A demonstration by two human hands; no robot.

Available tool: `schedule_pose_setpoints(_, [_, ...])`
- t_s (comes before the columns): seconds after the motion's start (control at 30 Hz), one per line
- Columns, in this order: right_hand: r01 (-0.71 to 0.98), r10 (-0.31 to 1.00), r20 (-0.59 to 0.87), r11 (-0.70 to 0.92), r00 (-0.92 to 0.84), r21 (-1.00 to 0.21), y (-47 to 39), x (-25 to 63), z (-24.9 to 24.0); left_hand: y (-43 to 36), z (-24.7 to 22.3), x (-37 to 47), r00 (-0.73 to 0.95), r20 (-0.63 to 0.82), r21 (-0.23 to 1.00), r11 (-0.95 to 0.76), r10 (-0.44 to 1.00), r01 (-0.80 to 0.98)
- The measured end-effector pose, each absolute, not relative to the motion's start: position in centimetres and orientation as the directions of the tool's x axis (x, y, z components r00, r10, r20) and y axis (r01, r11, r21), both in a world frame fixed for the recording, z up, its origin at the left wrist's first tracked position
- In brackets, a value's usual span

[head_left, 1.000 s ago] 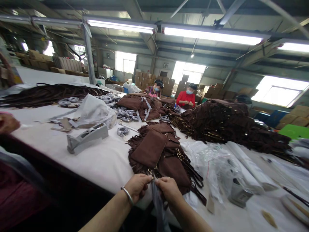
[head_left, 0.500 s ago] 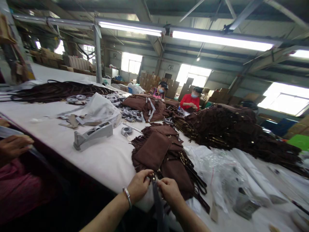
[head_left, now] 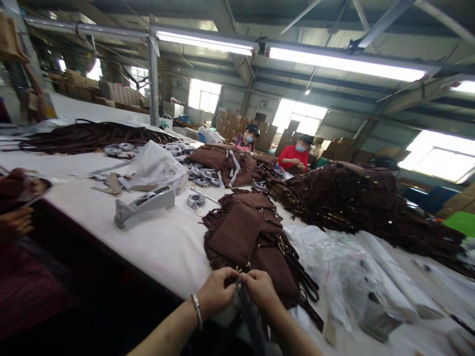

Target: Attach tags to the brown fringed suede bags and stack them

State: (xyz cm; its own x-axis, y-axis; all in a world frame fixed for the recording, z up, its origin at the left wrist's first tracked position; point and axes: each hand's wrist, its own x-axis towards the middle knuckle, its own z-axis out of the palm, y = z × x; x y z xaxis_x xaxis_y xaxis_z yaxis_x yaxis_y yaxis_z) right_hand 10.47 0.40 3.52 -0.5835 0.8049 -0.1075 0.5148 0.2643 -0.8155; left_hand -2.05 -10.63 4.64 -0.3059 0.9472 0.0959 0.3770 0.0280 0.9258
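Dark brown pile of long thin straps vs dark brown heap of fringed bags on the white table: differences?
Height: the strap pile lies low and spread out; the bag heap is stacked much higher.
Shape: the strap pile is narrow strips running roughly alongside each other; the bag heap is bulky and crumpled.
Shared: both dark brown, both on the white table.
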Motion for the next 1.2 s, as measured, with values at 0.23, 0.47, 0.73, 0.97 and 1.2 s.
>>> schedule_pose_setpoints(0.23, [0.512,0.819,-0.164,0.176,-0.55,-0.841,0.1,10.8,2.1,-10.1,4.4,-2.5,-0.338,0.037,0.88,0.129,0.94,0.456])
schedule_pose_setpoints(0.47, [0.521,0.833,-0.108,0.233,-0.543,-0.821,-0.3,11.8,1.9,-9.4,3.0,-2.3,-0.134,0.141,0.626,0.017,0.981,0.78])
schedule_pose_setpoints(0.73, [0.529,0.804,-0.1,0.285,-0.585,-0.799,-0.6,12.1,2.5,-9.3,2.7,-2.4,-0.189,0.114,0.597,0.085,0.975,0.798])
schedule_pose_setpoints(0.97, [0.574,0.793,-0.197,0.222,-0.577,-0.789,-2.2,13.8,2.7,-8.7,3.2,-1.7,-0.173,0.099,0.502,0.101,0.98,0.859])
schedule_pose_setpoints(1.2, [0.573,0.807,-0.252,0.126,-0.534,-0.81,-2.7,13.7,1.8,-8.1,3.9,-1.7,-0.147,0.01,0.348,0.135,0.989,0.928])
